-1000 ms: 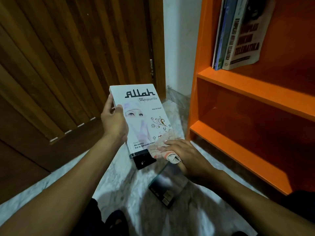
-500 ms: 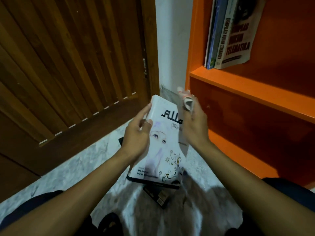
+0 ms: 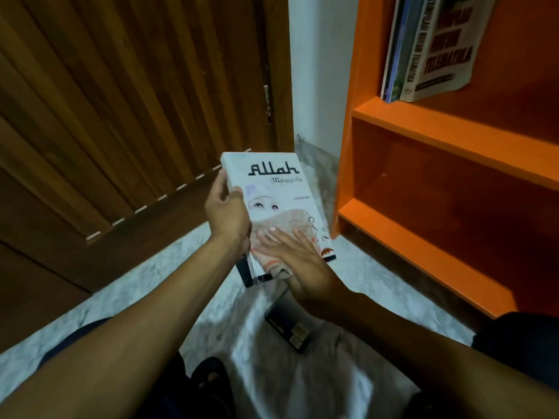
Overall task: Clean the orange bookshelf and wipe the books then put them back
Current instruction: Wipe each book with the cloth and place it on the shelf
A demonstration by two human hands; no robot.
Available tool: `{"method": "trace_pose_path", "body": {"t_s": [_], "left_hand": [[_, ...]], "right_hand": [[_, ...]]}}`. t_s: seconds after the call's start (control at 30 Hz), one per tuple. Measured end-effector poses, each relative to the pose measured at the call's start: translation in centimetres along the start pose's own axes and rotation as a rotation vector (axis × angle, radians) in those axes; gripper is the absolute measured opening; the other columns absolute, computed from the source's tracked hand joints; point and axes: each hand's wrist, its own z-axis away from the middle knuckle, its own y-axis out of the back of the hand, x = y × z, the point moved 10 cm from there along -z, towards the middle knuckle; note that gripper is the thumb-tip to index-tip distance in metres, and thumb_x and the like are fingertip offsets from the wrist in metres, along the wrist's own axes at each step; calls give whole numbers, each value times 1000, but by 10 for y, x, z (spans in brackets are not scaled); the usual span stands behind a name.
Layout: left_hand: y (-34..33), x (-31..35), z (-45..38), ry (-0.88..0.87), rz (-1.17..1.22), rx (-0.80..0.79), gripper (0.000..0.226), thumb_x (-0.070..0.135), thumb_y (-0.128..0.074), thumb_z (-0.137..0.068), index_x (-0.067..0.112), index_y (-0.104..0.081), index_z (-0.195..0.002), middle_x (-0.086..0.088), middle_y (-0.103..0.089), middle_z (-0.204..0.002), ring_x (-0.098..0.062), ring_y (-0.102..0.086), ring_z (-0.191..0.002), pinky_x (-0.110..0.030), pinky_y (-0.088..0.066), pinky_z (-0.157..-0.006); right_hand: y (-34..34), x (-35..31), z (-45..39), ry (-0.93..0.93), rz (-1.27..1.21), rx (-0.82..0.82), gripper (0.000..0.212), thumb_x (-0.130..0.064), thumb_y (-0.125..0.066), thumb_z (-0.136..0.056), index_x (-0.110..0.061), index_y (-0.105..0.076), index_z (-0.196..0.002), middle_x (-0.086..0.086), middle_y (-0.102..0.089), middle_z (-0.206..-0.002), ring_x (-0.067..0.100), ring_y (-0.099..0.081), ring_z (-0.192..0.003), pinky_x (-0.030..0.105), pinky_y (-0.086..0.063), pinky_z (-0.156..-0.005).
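My left hand [image 3: 227,217] grips the left edge of a white book [image 3: 269,182] with black lettering, held cover-up above the floor. My right hand [image 3: 295,252] lies flat with straight fingers on a pale cloth [image 3: 281,222], pressing it against the lower half of the cover. The orange bookshelf [image 3: 429,131] stands to the right. Its upper shelf carries three upright books [image 3: 423,46] leaning at the left end. The two lower shelves show bare orange boards.
A dark book [image 3: 290,328] lies on the marble floor [image 3: 378,273] below my hands. A slatted wooden door [image 3: 121,101] fills the left, with a white wall strip [image 3: 317,71] between it and the shelf. My dark-clothed legs are at the bottom.
The book has gone from tilted, with the right hand at its top edge, back to flat. My right hand now presses the cloth on the lower cover.
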Motion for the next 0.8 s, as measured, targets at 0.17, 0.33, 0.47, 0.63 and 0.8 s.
{"method": "trace_pose_path", "body": {"t_s": [0.17,0.33,0.47,0.63,0.8], "left_hand": [[32,27,-20,-98,46,152,45,6,-44,-104,25,-46,-144,0,-68,-119,-16,-69,-102,-28,-58,-73],[45,51,-17,-158,102,195,42,11,-45,-105,20,-42,-146,10,-69,-105,-2,-70,-85,-13,-52,-58],[43,64,-11,-188,60,137,32,14,-45,-105,17,-52,-136,2,-72,-117,-11,-72,-97,-19,-56,-66],[12,83,12,-287,-55,-72,29,15,-48,-104,24,-55,-131,1,-68,-122,-15,-69,-107,-34,-59,-84],[-22,99,41,-420,-219,-264,34,19,-48,-104,29,-53,-137,2,-68,-124,-16,-70,-104,-31,-61,-76]], "right_hand": [[-7,-17,14,146,-48,-26,45,-3,-44,-87,-12,-64,-126,3,-58,-140,15,-38,-143,43,-20,-120],[-4,1,17,61,-53,-85,32,-32,-43,-95,-20,-66,-114,-4,-67,-119,5,-54,-122,23,-30,-108],[23,69,26,-555,-390,82,15,-24,-46,-103,-28,-59,-97,-6,-66,-79,4,-60,-63,28,-50,-65],[56,94,18,-729,-831,259,22,-28,-60,-97,-20,-64,-117,-6,-72,-96,10,-70,-83,12,-50,-62],[73,91,9,-708,-850,143,59,-32,-79,-80,-11,-58,-131,4,-66,-129,15,-66,-114,32,-51,-100]]}}
